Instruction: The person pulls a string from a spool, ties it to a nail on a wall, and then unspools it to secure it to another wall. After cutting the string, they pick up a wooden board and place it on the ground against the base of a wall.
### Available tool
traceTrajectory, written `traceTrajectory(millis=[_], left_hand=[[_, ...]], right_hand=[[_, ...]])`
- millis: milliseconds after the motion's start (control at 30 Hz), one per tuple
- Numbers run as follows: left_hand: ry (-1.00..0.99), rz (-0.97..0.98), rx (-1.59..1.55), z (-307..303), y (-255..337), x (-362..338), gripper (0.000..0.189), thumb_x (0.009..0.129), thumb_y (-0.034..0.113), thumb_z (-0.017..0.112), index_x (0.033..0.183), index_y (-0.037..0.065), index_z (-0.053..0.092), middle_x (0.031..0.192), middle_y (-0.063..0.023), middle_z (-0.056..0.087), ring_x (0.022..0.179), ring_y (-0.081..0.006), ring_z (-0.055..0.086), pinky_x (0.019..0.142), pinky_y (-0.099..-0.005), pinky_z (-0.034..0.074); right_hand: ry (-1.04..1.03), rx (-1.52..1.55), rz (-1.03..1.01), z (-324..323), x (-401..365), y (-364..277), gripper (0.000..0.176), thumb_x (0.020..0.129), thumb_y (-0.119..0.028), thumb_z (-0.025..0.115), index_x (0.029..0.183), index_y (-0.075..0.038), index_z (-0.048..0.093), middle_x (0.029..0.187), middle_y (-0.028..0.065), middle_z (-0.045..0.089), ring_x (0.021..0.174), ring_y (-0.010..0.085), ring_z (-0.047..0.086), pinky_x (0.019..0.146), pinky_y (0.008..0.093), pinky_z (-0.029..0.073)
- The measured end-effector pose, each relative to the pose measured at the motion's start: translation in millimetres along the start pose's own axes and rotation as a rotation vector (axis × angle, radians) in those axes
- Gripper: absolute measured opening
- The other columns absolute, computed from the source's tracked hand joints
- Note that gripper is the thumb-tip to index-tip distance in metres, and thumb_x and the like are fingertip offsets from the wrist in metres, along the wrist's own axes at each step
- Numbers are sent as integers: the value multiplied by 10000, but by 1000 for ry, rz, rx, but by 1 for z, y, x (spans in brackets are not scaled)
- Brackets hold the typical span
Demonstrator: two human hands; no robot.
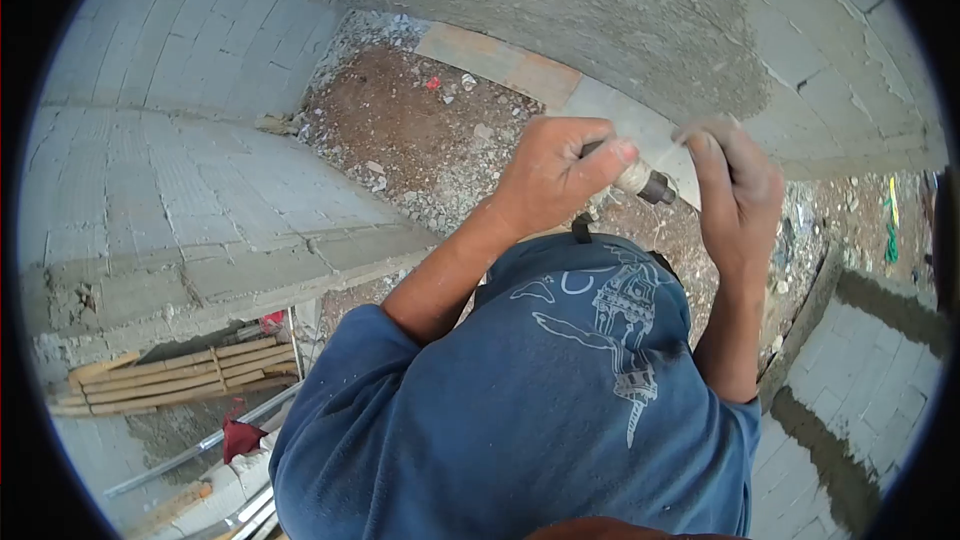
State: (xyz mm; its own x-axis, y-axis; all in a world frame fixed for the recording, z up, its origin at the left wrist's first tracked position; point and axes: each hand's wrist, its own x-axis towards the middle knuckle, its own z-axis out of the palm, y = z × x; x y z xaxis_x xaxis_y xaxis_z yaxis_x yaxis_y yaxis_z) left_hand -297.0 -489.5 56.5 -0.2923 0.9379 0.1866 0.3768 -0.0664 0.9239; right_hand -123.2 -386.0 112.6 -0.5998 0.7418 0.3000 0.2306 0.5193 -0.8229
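My left hand [565,172] is wrapped round a dark tool with whitish wrapping [634,178] near its front and a dark metal tip [657,188] that points right. To the right of that tip, my right hand [735,175] is raised with its fingers curled and the thumb against them. Its fingertips are blurred, and I cannot make out what they hold, if anything. A small gap separates the two hands. The rear part of the tool is hidden behind my left hand.
Grey block walls [200,30] stand at the left, and a partly plastered wall [600,10] lies ahead. Below are rubble-strewn ground [400,120] and flat boards [500,62]. Bundled bamboo poles [190,375] and a red cloth [241,440] lie at the lower left. Low block walls [860,370] are at the right.
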Motion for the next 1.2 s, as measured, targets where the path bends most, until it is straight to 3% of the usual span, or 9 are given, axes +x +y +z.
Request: traceTrajectory(millis=[100,200,300,467,667,800,967,1100,1200], left_hand=[[23,-9,-172,5,9,4,395,973,288,576,680,36,498,622,45,416,613,-58,342,517,-289,289],[8,-16,-15,-1,5,7,384,976,282,572,690,33,510,626,49,417,615,-55,349,522,-283,287],[-165,-59,-97,-1,3,-1,399,964,306,597,686,28,529,610,35,419,613,-58,359,528,-284,286],[-252,-161,-102,-4,20,19,415,952,319,612,647,86,455,631,66,384,625,-53,304,549,-272,229],[-483,-215,-68,-7,27,28,440,908,370,655,629,91,462,632,70,393,618,-56,316,541,-275,225],[-351,-176,-14,0,23,49,415,913,343,642,632,82,483,634,69,416,601,-57,336,539,-277,252],[-635,-98,-123,8,21,59,399,923,312,630,634,68,502,632,69,420,595,-61,330,538,-286,237],[-652,-6,38,31,18,93,427,907,344,622,624,65,466,619,40,413,592,-79,331,541,-295,223],[-861,51,167,35,11,112,429,942,366,557,657,50,499,632,7,448,585,-84,375,540,-277,275]], right_hand=[[-418,-4,278,30,-20,37,152,924,-162,632,898,-21,683,732,187,636,640,336,623,626,418,476],[-477,95,-94,10,-35,4,201,917,-210,642,864,-18,668,722,181,628,668,387,615,620,446,470],[94,28,-5,0,-21,17,252,911,-268,646,833,-29,663,713,174,626,700,411,621,629,464,480],[-456,113,-57,29,-65,32,251,940,-255,625,812,-39,634,728,180,625,656,379,608,596,445,467],[118,73,133,16,-46,52,244,912,-293,603,837,-75,683,742,193,653,749,409,645,674,501,505],[-248,228,-120,31,-82,32,253,928,-278,625,785,-69,616,674,173,612,659,393,620,595,495,473],[435,88,154,13,-63,57,202,872,-246,637,797,-61,666,754,177,669,776,392,663,693,494,505],[-6,132,12,38,-96,38,230,923,-250,606,787,-65,629,676,149,631,676,386,645,613,470,503],[479,-30,62,10,-94,14,243,915,-253,615,760,-65,620,680,165,629,696,383,652,635,493,502]])
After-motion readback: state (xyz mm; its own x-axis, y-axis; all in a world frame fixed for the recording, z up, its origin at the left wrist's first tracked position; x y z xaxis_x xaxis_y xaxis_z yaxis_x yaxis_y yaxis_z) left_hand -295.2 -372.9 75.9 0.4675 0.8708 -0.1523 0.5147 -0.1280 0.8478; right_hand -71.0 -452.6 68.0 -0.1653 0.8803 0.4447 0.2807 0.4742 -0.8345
